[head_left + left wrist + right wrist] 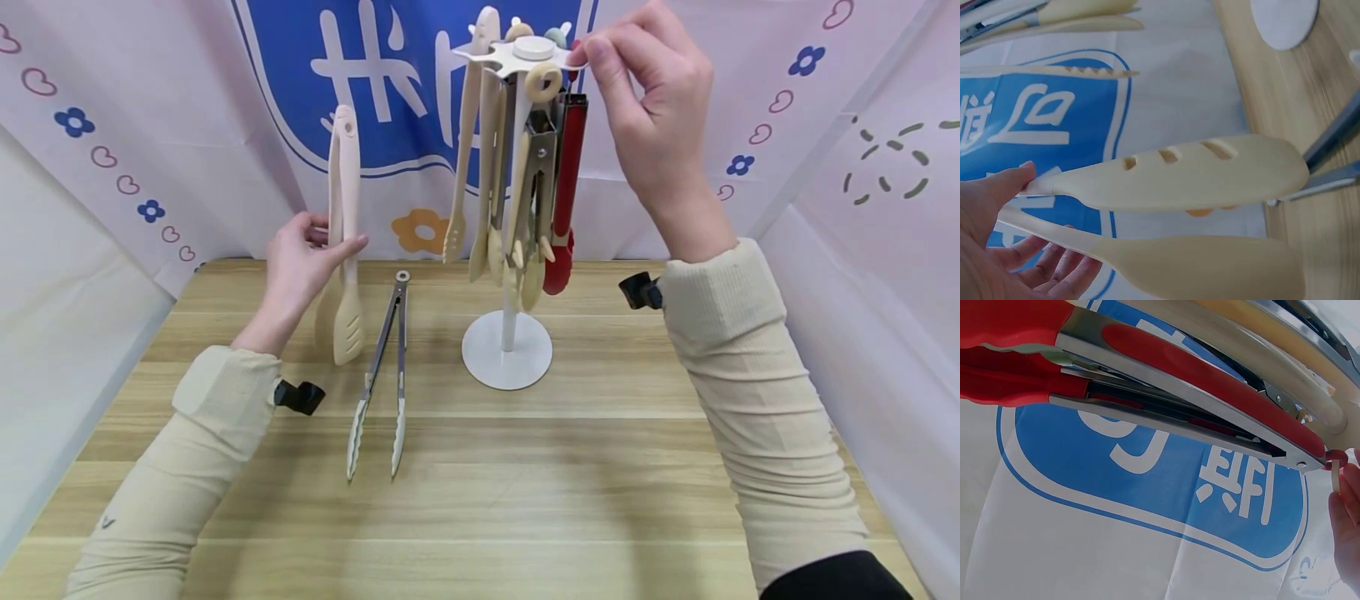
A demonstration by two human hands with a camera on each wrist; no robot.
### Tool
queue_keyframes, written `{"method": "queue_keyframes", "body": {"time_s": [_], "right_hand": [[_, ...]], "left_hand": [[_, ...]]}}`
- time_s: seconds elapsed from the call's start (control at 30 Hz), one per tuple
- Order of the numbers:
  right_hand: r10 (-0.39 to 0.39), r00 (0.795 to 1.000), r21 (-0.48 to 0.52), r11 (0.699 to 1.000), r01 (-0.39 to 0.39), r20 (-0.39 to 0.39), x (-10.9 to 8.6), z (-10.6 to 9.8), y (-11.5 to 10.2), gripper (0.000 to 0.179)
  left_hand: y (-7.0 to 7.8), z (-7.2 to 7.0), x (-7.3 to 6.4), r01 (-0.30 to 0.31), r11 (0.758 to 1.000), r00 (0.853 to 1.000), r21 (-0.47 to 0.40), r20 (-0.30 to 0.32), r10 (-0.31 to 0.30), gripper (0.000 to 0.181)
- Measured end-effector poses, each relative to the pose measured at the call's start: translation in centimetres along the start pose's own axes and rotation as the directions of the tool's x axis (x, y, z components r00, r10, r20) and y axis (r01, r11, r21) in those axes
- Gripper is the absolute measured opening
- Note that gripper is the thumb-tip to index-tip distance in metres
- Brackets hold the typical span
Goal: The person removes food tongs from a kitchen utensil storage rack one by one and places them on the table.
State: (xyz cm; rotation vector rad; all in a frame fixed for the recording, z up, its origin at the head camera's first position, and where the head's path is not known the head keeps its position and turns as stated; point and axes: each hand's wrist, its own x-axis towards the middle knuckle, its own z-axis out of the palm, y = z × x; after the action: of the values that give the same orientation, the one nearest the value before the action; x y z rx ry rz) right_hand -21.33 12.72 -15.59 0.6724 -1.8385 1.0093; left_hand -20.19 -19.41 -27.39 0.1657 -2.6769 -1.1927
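Head view first, and we find both hands at work! Our left hand (300, 254) grips the cream tongs (350, 208) upright, loop end up and blades down, to the left of the white rack (533, 50); whether the blades touch the table (487, 500), we cannot tell. Up top, our right hand (660, 100) pinches the tip of one rack arm, right where the red tongs (572, 167) hang, probably to steady the rack or govern its turning. The other tongs dangle around the pole by their top ends, which seems to be what those arms are for. Down beside us, the steel tongs (402, 350) lie splayed, pale tips toward us, likely set there to leave the rack's side accessible.

Over to the left wrist: thumb on one handle, fingers under the other, and the blades stand apart, the upper one slotted. We'd say that two-sided grasp controls how far they spread.

And the right wrist! The red tongs stretch across the picture, narrow end nearest our fingertips, which squeeze a thin pale piece, apparently the rack arm, by the red loop. That looks like a light hold, enough for guiding.
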Motion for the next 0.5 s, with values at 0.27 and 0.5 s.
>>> {"method": "queue_keyframes", "body": {"time_s": [0.27, 0.5], "right_hand": [[-0.011, 1.0, -0.003, 1.0, 0.011, 0.005, 0.0, 0.0, 0.0, 0.019], [-0.015, 1.0, 0.0, 1.0, 0.015, 0.001, 0.0, 0.0, 0.0, 0.019]], "left_hand": [[-1.4, -0.1, 0.5, 0.05, 0.995, 0.998, 0.089, 0.025, -0.052, 0.066], [-2.9, 0.0, 0.7, 0.046, 0.984, 0.998, 0.174, 0.034, -0.052, 0.062]]}}
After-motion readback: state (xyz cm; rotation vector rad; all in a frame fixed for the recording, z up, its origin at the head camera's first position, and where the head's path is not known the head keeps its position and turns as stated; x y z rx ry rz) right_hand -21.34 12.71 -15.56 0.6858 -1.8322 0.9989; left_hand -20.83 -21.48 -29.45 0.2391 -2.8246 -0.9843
